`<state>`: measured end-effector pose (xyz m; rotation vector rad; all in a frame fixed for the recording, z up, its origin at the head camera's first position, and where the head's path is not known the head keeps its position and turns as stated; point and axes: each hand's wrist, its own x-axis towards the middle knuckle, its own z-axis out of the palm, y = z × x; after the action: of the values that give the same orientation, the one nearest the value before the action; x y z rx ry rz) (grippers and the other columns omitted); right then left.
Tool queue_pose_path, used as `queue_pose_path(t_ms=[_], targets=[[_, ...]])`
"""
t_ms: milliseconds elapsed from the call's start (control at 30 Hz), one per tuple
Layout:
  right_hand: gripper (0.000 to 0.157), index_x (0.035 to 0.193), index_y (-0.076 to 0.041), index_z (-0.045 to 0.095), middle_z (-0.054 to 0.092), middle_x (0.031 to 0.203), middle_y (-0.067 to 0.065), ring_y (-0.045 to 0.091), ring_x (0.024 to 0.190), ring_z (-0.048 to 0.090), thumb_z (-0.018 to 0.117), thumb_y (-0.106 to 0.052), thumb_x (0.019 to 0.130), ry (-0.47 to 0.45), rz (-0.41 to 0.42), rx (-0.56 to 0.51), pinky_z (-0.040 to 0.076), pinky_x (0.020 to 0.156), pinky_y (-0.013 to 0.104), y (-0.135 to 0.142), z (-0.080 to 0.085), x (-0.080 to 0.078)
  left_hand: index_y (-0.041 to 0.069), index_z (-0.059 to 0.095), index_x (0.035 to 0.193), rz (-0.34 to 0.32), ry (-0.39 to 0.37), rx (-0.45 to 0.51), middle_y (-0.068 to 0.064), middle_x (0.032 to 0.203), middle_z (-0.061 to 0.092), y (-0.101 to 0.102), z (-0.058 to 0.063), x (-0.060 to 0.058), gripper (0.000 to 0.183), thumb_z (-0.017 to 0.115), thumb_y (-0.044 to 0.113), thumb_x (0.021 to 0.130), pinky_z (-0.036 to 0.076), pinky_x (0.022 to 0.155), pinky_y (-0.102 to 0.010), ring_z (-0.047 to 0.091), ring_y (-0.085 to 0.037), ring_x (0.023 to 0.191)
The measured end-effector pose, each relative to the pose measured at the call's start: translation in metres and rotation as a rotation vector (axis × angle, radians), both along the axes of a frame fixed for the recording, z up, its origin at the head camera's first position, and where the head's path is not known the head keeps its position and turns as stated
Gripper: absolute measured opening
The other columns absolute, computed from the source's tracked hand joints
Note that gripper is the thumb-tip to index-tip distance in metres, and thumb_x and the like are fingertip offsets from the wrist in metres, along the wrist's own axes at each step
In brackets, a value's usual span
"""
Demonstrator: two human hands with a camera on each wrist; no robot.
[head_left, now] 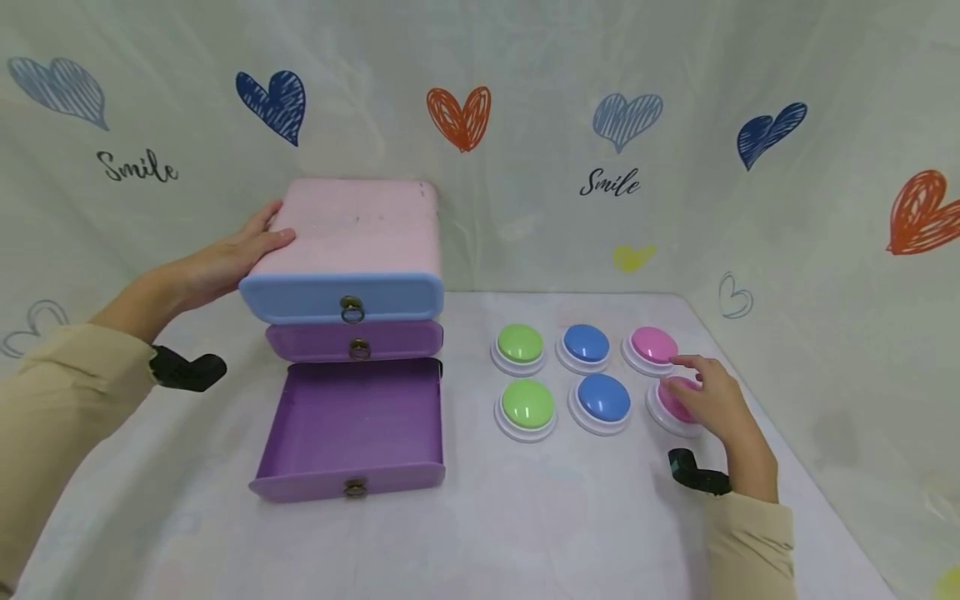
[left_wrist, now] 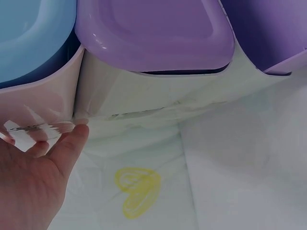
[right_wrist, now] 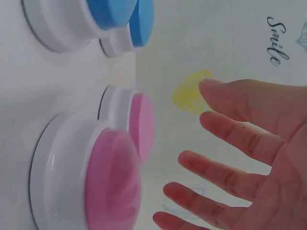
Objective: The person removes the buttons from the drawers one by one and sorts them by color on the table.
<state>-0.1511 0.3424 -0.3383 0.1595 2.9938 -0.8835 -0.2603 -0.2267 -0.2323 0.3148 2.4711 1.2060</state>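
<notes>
My left hand (head_left: 236,254) rests against the upper left side of a small drawer cabinet (head_left: 360,225) with a pink top. In the left wrist view, the fingertips (left_wrist: 79,132) touch the pink side wall below the blue drawer (left_wrist: 29,38). The bottom purple drawer (head_left: 352,417) is pulled out and bare inside; the blue and middle purple drawer (head_left: 315,342) fronts are in. My right hand (head_left: 712,400) hovers above the nearer pink button (head_left: 675,404), fingers spread and holding nothing. Just behind it sits the farther pink button (head_left: 654,344).
Two blue buttons (head_left: 603,397) and two green buttons (head_left: 528,404) stand on white bases left of the pink ones. They share a white-covered table (head_left: 525,517) with the cabinet. A curtain (head_left: 525,233) printed with hearts hangs behind and along the right.
</notes>
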Motion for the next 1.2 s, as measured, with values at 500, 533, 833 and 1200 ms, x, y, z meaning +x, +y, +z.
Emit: queue_pose_path(t_ms=[500, 533, 833, 1200], targets=[[0.031, 0.118, -0.002, 0.058, 0.065, 0.106, 0.012, 0.032, 0.1, 0.061, 0.057, -0.02, 0.093, 0.245, 0.32, -0.133, 0.051, 0.087, 0.049, -0.086, 0.023, 0.007, 0.039, -0.031, 0.139, -0.004, -0.003, 0.007, 0.002, 0.149, -0.035, 0.001, -0.002, -0.001, 0.077, 0.028, 0.06, 0.093, -0.002, 0.101, -0.073, -0.026, -0.036, 0.138], [0.029, 0.116, -0.003, 0.059, 0.066, 0.104, 0.011, 0.03, 0.098, 0.062, 0.058, -0.019, 0.092, 0.262, 0.339, -0.132, 0.052, 0.085, 0.048, -0.092, 0.024, 0.009, 0.038, -0.031, 0.139, -0.005, -0.002, 0.004, 0.002, 0.149, -0.035, 0.001, -0.002, -0.001, 0.078, 0.028, 0.06, 0.093, -0.002, 0.101, -0.073, -0.026, -0.037, 0.138], [0.021, 0.11, -0.01, 0.064, 0.068, 0.102, 0.0, 0.013, 0.091, 0.062, 0.062, -0.016, 0.089, 0.268, 0.598, -0.14, 0.053, 0.08, 0.035, -0.153, 0.025, 0.023, 0.038, -0.031, 0.14, -0.007, -0.003, 0.006, 0.001, 0.149, -0.035, 0.0, -0.001, 0.0, 0.078, 0.028, 0.06, 0.093, -0.002, 0.101, -0.073, -0.026, -0.037, 0.138], [0.025, 0.116, -0.011, 0.063, 0.068, 0.1, -0.004, 0.002, 0.087, 0.06, 0.056, -0.02, 0.094, 0.181, 0.879, -0.044, 0.049, 0.078, 0.014, -0.217, 0.013, 0.053, 0.039, -0.03, 0.14, 0.0, -0.012, 0.011, 0.001, 0.15, -0.034, -0.001, -0.001, -0.001, 0.078, 0.028, 0.061, 0.093, 0.0, 0.103, -0.072, -0.023, -0.038, 0.139]])
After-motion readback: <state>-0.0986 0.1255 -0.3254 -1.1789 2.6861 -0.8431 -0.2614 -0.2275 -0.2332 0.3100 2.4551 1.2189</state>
